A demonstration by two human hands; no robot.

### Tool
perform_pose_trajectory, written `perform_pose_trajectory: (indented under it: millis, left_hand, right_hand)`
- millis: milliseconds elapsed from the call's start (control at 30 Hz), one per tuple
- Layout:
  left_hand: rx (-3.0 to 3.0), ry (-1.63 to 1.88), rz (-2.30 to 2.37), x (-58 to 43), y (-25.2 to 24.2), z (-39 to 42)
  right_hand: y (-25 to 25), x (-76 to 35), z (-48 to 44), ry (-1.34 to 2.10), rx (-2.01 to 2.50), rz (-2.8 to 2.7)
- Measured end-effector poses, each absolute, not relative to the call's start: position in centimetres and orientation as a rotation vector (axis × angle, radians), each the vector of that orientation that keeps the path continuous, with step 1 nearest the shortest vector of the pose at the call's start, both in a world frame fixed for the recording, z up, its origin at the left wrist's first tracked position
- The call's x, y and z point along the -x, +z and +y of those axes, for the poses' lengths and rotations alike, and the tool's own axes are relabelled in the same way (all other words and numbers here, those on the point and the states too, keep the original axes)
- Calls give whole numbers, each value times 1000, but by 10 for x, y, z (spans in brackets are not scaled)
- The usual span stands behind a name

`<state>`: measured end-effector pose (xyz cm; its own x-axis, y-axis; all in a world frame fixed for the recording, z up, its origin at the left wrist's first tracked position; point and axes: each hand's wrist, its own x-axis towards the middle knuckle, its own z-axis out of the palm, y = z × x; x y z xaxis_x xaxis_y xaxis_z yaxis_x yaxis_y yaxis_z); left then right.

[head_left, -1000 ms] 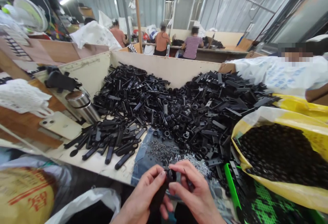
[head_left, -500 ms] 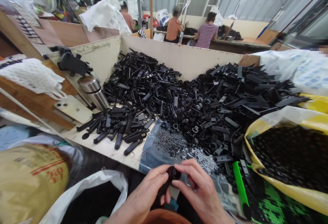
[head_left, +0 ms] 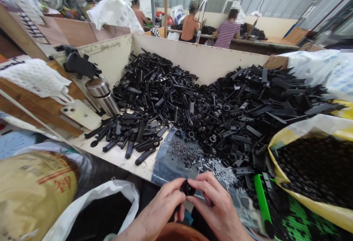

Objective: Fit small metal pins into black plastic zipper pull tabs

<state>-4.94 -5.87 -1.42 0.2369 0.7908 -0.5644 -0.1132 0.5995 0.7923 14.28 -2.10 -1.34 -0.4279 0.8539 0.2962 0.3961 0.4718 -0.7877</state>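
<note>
Between my two hands, close to the front edge of the bench, is a black plastic part point(head_left: 188, 188) with a round end. My left hand point(head_left: 168, 200) is wrapped around it from the left, hiding most of its body. From the right, the thumb and fingers of my right hand point(head_left: 213, 200) pinch its round end. Just beyond the hands lie a heap of silver metal pins point(head_left: 217, 169) and a heap of small dark screws point(head_left: 182, 151) on a dark plastic sheet point(head_left: 162, 165).
Piles of black plastic parts point(head_left: 154, 86) fill the walled bench. At left stand a steel thermos point(head_left: 102, 95) and a phone point(head_left: 81, 114). A yellow-rimmed sack point(head_left: 278, 163) and green tray point(head_left: 261, 200) are on the right; a white sack point(head_left: 132, 193) is below. Several people sit behind.
My left thumb has shifted over the black part, covering more of it, and both hands stay on it. The view has turned slightly.
</note>
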Motion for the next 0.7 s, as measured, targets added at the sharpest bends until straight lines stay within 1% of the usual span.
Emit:
perform_pose_trajectory:
  millis: [100, 167, 267, 333, 367, 433, 533, 700]
  left_hand:
    - [-863, 669, 1316, 42, -14, -55]
    - [-964, 708, 1310, 39, -14, -52]
    - [-1016, 696, 1214, 39, -8, -50]
    - [-1043, 671, 1171, 43, -1, -50]
    - [-1080, 664, 1158, 45, 3, -50]
    - [-1185, 647, 1154, 48, 8, -49]
    - [-1316, 611, 1242, 51, 7, -47]
    - [-1362, 569, 1308, 54, -12, -48]
  right_hand:
    - [-16, -144, -22, 853, 1027, -2017]
    - [-17, -146, -23, 922, 1033, -2005]
    - [-17, -154, -27, 1220, 1113, -1947]
    - [-19, -159, -31, 1463, 1202, -1795]
    - [-21, -160, -33, 1541, 1238, -1715]
    - [-26, -157, -35, 1590, 1269, -1615]
    - [-34, -141, -30, 1616, 1206, -1534]
    - [-44, -117, -17, 1876, 1040, -1339]
